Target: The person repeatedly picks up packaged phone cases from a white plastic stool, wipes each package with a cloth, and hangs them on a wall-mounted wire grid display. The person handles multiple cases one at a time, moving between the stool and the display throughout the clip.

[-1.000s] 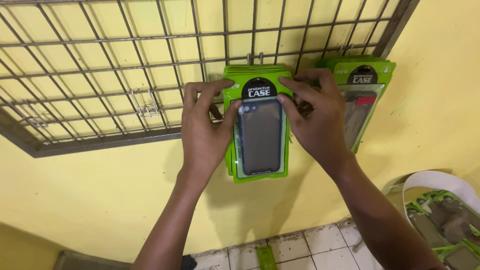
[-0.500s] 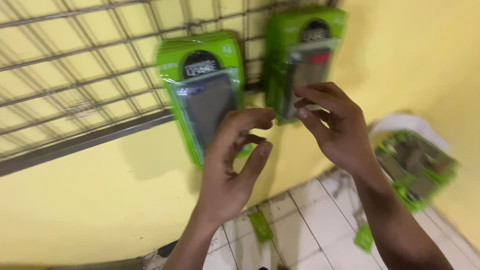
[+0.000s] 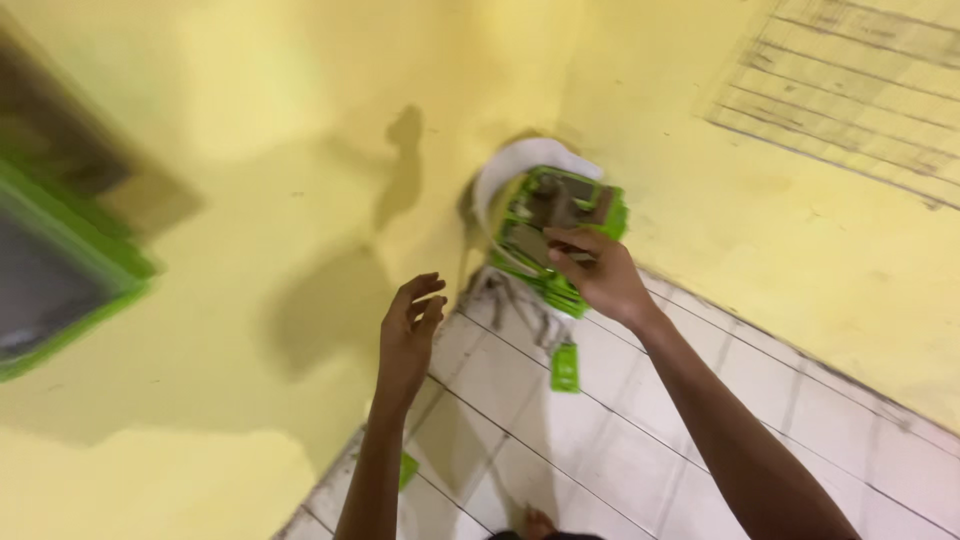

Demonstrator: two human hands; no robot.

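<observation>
My right hand [image 3: 595, 275] reaches down to a pile of green phone-case packages [image 3: 560, 225] in a white container [image 3: 520, 165] in the corner, its fingers on the top package. My left hand [image 3: 408, 335] hangs in the air to the left of it, fingers loosely curled and apart, holding nothing. One green phone-case package [image 3: 55, 275] hangs blurred at the left edge on the yellow wall.
Two yellow walls [image 3: 300, 130] meet in a corner above a white tiled floor [image 3: 620, 440]. A small green package [image 3: 565, 368] lies on the tiles below the pile. Another green scrap [image 3: 408, 468] lies by the wall. A faint grid mark shows at the upper right.
Both hands left the hanging packages on the wire grid. The view swung down and right to the floor corner, and my right hand reached the pile of packages.
</observation>
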